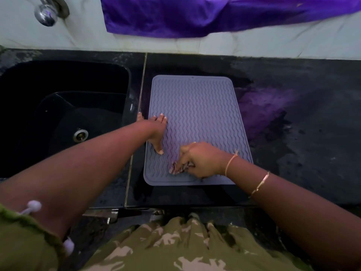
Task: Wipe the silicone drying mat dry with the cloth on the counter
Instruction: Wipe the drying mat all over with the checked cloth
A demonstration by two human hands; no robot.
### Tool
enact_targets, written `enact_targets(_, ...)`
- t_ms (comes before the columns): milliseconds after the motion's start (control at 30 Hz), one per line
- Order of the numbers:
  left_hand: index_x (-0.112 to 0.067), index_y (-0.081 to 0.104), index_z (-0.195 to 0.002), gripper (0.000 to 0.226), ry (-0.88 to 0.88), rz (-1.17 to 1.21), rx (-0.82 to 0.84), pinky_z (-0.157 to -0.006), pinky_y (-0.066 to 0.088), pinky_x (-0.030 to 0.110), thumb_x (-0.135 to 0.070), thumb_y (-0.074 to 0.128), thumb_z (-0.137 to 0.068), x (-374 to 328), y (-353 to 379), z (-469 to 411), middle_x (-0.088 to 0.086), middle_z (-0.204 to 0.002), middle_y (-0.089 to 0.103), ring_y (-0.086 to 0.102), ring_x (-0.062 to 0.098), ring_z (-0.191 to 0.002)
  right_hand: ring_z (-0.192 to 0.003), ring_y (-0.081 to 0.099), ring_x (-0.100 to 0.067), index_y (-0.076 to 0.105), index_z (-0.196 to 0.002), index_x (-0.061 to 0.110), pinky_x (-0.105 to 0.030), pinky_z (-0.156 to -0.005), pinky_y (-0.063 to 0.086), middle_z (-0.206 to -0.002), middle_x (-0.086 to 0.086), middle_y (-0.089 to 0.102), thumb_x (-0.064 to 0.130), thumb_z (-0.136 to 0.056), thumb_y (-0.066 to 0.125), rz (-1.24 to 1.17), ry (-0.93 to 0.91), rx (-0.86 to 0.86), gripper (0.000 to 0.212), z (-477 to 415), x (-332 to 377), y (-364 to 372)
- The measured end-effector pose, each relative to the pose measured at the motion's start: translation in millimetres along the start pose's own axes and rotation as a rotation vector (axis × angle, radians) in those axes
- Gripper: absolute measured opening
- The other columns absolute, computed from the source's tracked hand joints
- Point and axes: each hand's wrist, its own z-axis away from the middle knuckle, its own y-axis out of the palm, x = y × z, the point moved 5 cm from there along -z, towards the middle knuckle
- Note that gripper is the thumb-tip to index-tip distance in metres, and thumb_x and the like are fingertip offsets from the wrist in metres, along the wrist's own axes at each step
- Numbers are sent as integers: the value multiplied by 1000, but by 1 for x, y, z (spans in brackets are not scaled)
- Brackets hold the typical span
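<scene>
A lavender silicone drying mat with wavy ridges lies flat on the black counter, just right of the sink. My left hand rests flat on the mat's left edge, fingers spread, holding nothing. My right hand presses down on the mat's near part. Its fingers are closed on a small bunched, dark patterned cloth. The hand hides most of the cloth.
A black sink with a metal drain sits to the left of the mat. A chrome tap sticks out of the white wall at the back left. A large purple fabric hangs along the wall behind the counter.
</scene>
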Motion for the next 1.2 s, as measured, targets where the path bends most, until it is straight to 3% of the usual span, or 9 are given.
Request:
enact_targets(233, -9, -19, -147, 131, -14, -56, 22, -111, 2, 62, -59, 73, -68, -3, -4, 5, 6, -157, -20, -5, 25, -146, -109, 46, -18, 69, -107, 34, -34, -88, 39, -108, 4, 52, 14, -81, 57, 82, -4, 202, 35, 9, -5, 0)
enact_targets(467, -7, -17, -147, 128, -17, -63, 18, -112, 1, 59, -54, 74, -70, -8, -7, 12, 8, -157, -17, -3, 27, -146, -104, 51, -19, 71, -97, 30, -40, -85, 49, -103, 6, 53, 6, -76, 51, 53, 166, 120, 38, 8, -42, -21)
enact_targets(600, -7, -16, -148, 128, -15, -76, 14, -111, 0, 60, -53, 74, -69, -9, -7, 12, 9, -158, -16, -3, 27, -146, -99, 56, -21, 72, -95, 28, -37, -82, 51, -101, 4, 58, 4, -76, 51, 20, 281, 37, 37, 1, -70, -37)
enact_targets(733, -7, -16, -148, 129, -18, -41, 10, -112, 0, 60, -50, 76, -69, -9, -7, 9, 10, -157, -16, -4, 28, -146, -87, 59, -14, 73, -95, 24, -21, -68, 44, -90, 5, 65, 8, -78, 61, -409, 425, -333, 27, 1, -97, -65)
enact_targets(833, -8, -15, -148, 130, -23, 18, 1, -113, 0, 59, -46, 79, -67, -10, -6, 8, 10, -157, -16, -5, 28, -146, -77, 61, -16, 68, -91, 23, -26, -67, 48, -83, -2, 66, 3, -75, 60, -799, 542, -542, 27, -2, -111, -72)
enact_targets(900, -8, -13, -149, 130, -29, 18, -12, -113, 0, 58, -46, 80, -66, -11, -6, 7, 10, -158, -15, -4, 27, -146, -73, 61, -20, 65, -98, 16, -27, -62, 48, -85, -8, 65, -6, -71, 50, -1064, 598, -632, 39, -11, -115, -75)
enact_targets(1033, -9, -11, -149, 130, -28, 15, -33, -113, 0, 58, -46, 81, -65, -10, -7, 6, 9, -158, -12, -3, 26, -146, -72, 62, -25, 58, -104, 7, -31, -61, 51, -88, -15, 64, -15, -61, 32, -1693, 518, -752, 55, -34, -113, -81)
enact_targets(1100, -9, -11, -149, 131, -11, 33, -47, -113, 0, 59, -47, 81, -64, -8, -6, 6, 8, -158, -13, -3, 26, -146, -83, 62, -24, 58, -102, 12, -34, -71, 53, -96, -13, 64, -12, -71, 34, -1555, 600, -755, 46, -43, -115, -78)
enact_targets(1200, -11, -11, -149, 131, 15, 49, -65, -112, -1, 59, -51, 80, -63, -4, -4, 5, 6, -158, -13, -3, 24, -146, -103, 57, -22, 58, -111, 18, -36, -91, 48, -118, -10, 60, 8, -87, 48, -907, 772, -783, 28, -42, -125, -74)
